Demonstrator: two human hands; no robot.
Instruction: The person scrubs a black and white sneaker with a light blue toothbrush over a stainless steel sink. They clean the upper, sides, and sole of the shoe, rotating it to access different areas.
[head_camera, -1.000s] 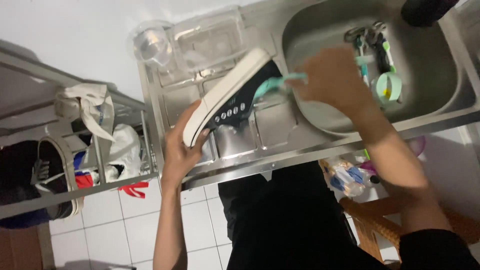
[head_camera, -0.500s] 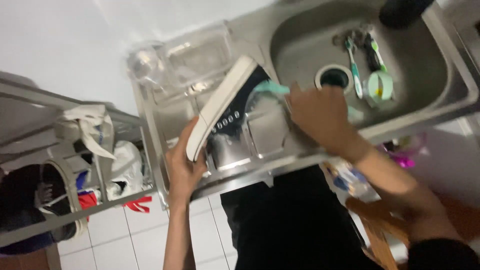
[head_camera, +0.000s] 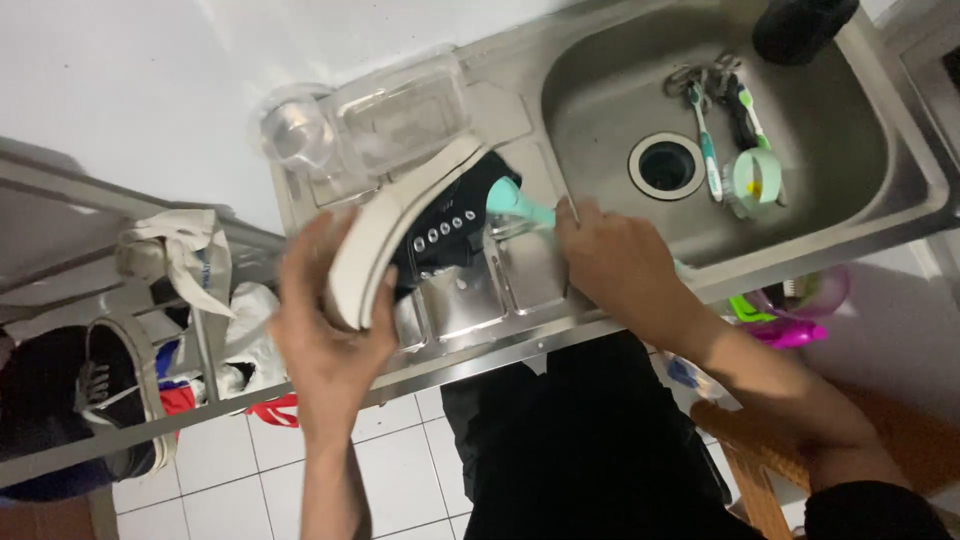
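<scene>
Step in hand, judged: scrubbing shoe (head_camera: 420, 235) over sink (head_camera: 900, 215) drainboard, near front edge. Left hand (head_camera: 330, 325) clenched round sole, shoe tilted on side. Right hand (head_camera: 615, 260) clenched on teal brush (head_camera: 520, 203), head touching upper. Next calls for steady hold and firm strokes. Count: one shoe, one brush, two toothbrushes (head_camera: 705, 140) in basin, two clear containers (head_camera: 400, 115) at back edge.

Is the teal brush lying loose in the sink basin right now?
No. The teal brush is gripped in the right hand and pressed against the dark sneaker, which the left hand holds over the drainboard.
</scene>
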